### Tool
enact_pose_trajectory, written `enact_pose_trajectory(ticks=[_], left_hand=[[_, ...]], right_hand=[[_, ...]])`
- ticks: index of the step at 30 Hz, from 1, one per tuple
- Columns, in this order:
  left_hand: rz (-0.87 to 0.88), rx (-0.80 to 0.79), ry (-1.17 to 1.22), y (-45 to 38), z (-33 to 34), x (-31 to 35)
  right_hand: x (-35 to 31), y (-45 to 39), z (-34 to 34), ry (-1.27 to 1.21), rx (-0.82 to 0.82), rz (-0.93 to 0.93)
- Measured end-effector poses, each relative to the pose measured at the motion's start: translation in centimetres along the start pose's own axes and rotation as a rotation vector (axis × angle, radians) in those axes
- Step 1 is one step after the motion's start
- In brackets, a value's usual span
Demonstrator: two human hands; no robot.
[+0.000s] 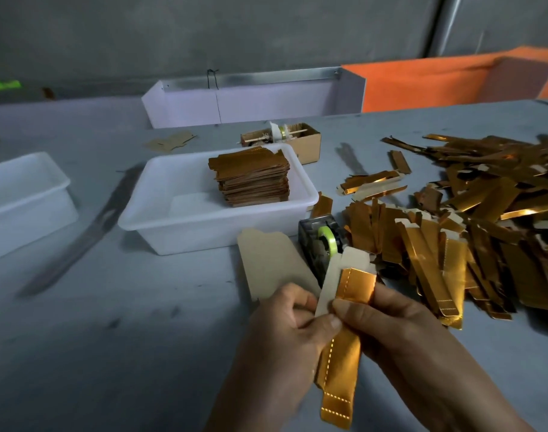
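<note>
Head view: the gold carton blank (pixel 341 369) hangs over the table (pixel 110 338), pinched at its middle by both hands, the left hand (pixel 282 338) and the right hand (pixel 406 335). Uneven thumb pressure could crease the foil off its scored line. Just beyond sits the tape dispenser (pixel 321 244), crowded by the loose gold pile (pixel 469 219).

The person's left hand (pixel 285 319) and right hand (pixel 400 322) are bare, and the forearms behind them are uncovered right down to the lower edge of view. The fingers (pixel 321 330) are broad, with thumbnails cut short and plain.
</note>
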State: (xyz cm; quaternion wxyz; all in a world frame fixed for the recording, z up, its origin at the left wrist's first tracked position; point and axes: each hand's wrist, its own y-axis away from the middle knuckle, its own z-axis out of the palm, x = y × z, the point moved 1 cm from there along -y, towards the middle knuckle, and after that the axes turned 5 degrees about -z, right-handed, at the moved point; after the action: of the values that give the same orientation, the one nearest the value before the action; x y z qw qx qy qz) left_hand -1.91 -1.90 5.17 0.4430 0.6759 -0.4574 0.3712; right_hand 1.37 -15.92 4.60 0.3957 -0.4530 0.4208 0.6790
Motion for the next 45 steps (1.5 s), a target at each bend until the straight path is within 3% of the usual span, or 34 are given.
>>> enact_pose_trajectory(ticks=[4, 14, 21, 24, 29, 31, 34, 37, 45], left_hand=[[0.012, 0.006, 0.037, -0.2, -0.2, 0.0], [0.117, 0.214, 0.118, -0.5, -0.5, -0.2], [0.314, 0.520, -0.262, 0.7, 0.4, 1.1], [0.346, 0.472, -0.525, 0.8, 1.2, 1.8], [0.365, 0.548, -0.866, 0.9, 2.3, 1.7], [0.336, 0.548, -0.865, 0.5, 2.5, 1.0], [0.302, 0.384, -0.673, -0.6, 1.8, 0.7], [0.329, 0.550, -0.608, 0.1, 2.8, 0.6], [0.385, 0.506, -0.636, 0.6, 2.7, 0.8]], right_hand=[[-0.4, -0.2, 0.5, 0.082, 0.080, -0.072], [-1.1, -0.4, 2.1, 0.141, 0.133, -0.217], [-0.9, -0.8, 2.7, 0.132, 0.216, -0.234], [-0.8, -1.0, 3.1, 0.127, 0.246, -0.213], [-0.6, -1.3, 3.5, 0.118, 0.252, -0.184], [-0.6, -1.3, 3.5, 0.112, 0.247, -0.193], [-0.8, -1.3, 3.4, 0.070, 0.238, -0.194], [-1.0, -1.3, 3.1, 0.057, 0.208, -0.178], [-1.2, -1.0, 2.7, 0.120, 0.143, -0.197]])
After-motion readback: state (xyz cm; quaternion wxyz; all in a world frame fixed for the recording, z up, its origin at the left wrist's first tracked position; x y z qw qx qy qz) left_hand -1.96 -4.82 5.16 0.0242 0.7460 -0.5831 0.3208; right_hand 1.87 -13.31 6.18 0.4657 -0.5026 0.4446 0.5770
